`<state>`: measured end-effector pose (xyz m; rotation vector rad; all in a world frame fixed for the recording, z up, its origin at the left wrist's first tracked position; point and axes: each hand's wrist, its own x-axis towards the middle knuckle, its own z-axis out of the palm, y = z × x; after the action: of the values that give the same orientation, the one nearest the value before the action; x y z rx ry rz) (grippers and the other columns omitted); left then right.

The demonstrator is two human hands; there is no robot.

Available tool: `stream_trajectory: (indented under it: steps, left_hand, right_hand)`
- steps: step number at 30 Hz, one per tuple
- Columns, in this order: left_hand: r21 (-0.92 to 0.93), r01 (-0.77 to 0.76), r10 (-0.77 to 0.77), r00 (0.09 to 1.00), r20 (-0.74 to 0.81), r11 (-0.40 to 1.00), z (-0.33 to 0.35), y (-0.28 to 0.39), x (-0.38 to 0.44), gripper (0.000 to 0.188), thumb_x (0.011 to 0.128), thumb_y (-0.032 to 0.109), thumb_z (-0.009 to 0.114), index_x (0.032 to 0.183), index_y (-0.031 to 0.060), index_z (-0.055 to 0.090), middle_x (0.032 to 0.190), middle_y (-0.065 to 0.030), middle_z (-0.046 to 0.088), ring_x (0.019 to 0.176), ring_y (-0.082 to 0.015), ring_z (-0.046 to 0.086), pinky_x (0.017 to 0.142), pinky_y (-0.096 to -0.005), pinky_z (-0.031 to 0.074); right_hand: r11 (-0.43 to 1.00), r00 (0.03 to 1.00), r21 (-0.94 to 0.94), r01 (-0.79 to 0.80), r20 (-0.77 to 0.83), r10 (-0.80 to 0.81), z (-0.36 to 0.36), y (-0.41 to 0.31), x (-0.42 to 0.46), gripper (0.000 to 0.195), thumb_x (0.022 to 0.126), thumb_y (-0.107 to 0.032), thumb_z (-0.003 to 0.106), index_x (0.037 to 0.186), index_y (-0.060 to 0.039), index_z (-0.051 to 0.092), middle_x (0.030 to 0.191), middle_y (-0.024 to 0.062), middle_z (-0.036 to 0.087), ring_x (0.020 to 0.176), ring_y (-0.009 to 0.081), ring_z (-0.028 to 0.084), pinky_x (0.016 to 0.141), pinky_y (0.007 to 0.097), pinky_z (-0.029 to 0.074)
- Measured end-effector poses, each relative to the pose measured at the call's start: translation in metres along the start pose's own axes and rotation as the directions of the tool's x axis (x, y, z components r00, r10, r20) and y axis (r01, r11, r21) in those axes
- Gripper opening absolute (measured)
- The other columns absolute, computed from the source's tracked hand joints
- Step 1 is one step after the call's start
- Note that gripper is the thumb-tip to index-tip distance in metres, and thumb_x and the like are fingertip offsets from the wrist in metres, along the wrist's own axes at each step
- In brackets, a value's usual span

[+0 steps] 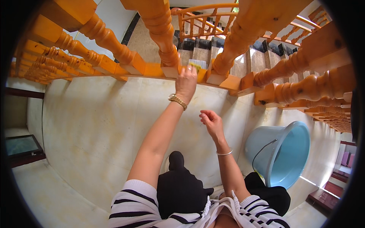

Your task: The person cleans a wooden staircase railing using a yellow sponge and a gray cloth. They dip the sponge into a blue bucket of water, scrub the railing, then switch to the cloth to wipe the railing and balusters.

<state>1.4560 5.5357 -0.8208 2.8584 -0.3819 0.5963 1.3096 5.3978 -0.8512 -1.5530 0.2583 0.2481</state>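
Observation:
My left hand [186, 81], with a gold watch on the wrist, reaches forward to the wooden bottom rail [154, 70] of a balustrade. Its fingers are closed on a yellow-green cloth or sponge [196, 66], mostly hidden by the hand, between two turned wooden balusters, a left one [168, 51] and a right one [223, 61]. Lower and to the right, my right hand [211, 121] hovers over the floor with loosely curled fingers and nothing in it. A silver bangle circles that wrist.
A light blue plastic bucket [262, 145] with a wire handle stands to my right, near the balusters. Beyond the railing, stone stairs [216, 48] lead down. Pale floor tiles [94, 119] lie around my feet. A dark-framed panel [22, 146] is at far left.

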Motion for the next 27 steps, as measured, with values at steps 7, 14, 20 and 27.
stream_trajectory:
  steps: [7,14,20,27]
  left_hand:
    - [-0.428,0.012,0.019,0.998,0.068,0.904,-0.002,0.036,-0.048,0.027,0.080,-0.001,0.052,0.106,0.0023,0.056,0.103,-0.0129,0.056,0.091,-0.0298,0.059,0.070,-0.0364,0.054]
    - [-0.061,0.163,-0.153,0.978,0.143,0.985,0.002,0.011,0.006,0.023,0.083,-0.001,0.049,0.104,-0.0001,0.057,0.106,-0.0127,0.059,0.093,-0.0303,0.058,0.078,-0.0359,0.051]
    - [-0.393,0.050,-0.064,0.998,-0.022,0.918,0.016,0.023,0.005,0.023,0.083,0.002,0.051,0.103,0.0061,0.059,0.110,-0.0073,0.062,0.088,-0.0317,0.057,0.076,-0.0367,0.050]
    - [-0.743,0.239,-0.114,0.970,0.216,0.625,0.008,0.030,-0.072,0.026,0.090,0.008,0.054,0.115,0.0097,0.056,0.099,-0.0122,0.062,0.076,-0.0249,0.060,0.064,-0.0315,0.050]
  right_hand:
    - [0.997,0.998,0.078,-0.004,-0.061,0.009,-0.005,-0.013,0.002,0.022,0.089,-0.015,0.059,0.104,0.0018,0.063,0.087,0.0051,0.066,0.078,0.0100,0.061,0.070,0.0240,0.051]
    - [1.000,1.000,0.011,-0.017,-0.016,0.017,-0.009,-0.008,-0.003,0.022,0.091,-0.017,0.058,0.105,-0.0002,0.062,0.088,0.0047,0.066,0.078,0.0102,0.061,0.070,0.0242,0.049]
    - [1.000,1.000,0.008,0.012,-0.003,-0.012,0.001,-0.010,-0.001,0.021,0.091,-0.017,0.058,0.105,-0.0011,0.062,0.088,0.0039,0.066,0.077,0.0100,0.060,0.070,0.0239,0.049]
    - [0.992,0.991,0.128,0.007,-0.136,0.010,-0.010,-0.014,0.010,0.030,0.094,-0.023,0.054,0.115,-0.0019,0.057,0.099,0.0051,0.064,0.084,0.0108,0.059,0.074,0.0239,0.048]
